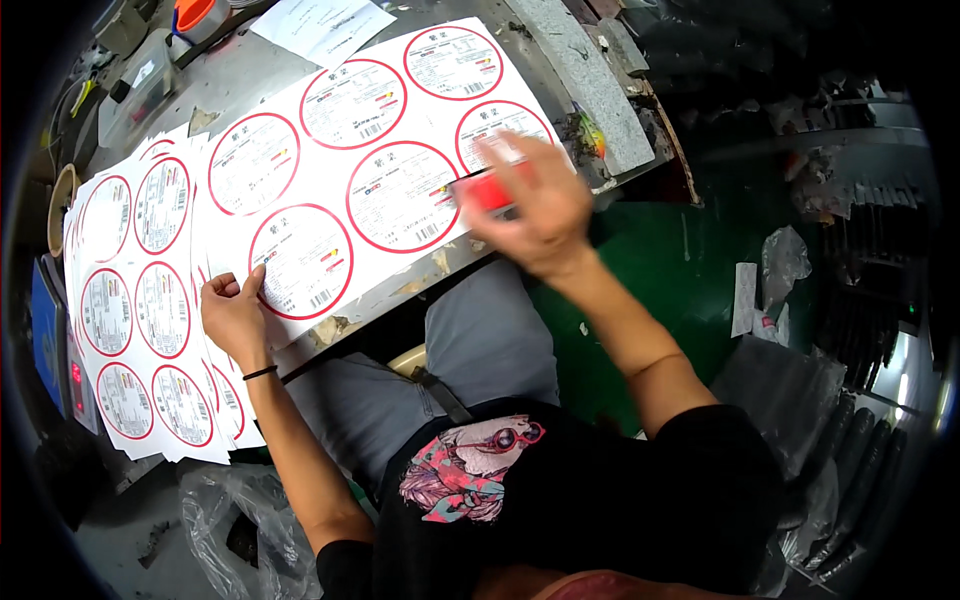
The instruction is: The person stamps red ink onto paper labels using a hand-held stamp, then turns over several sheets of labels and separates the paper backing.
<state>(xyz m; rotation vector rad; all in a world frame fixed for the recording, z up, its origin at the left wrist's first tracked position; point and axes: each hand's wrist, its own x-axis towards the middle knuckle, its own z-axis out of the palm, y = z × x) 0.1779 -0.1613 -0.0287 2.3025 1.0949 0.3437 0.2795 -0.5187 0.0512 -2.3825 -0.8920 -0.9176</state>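
Note:
A white sheet (320, 155) printed with several round, red-ringed labels lies on the table before me. My left hand (235, 312) is at its near left corner, fingers curled and thumb on the paper beside the nearest label. Over the far right labels, my right hand (540, 205) grips a red stamp-like block (487, 192) with a dark edge. Motion blurs that hand and the block, so I cannot tell whether the block touches the paper. To the left lies a stack of similar label sheets (147, 250), partly under the sheet's left side.
A loose white paper (322, 25) rests on the metal table (225, 75) at the back. A clear plastic box (140, 90) and an orange container (198, 18) are back left. Beyond the stack stands a blue device (50, 335) with a red display. A grey strip (590, 85) lines the right end.

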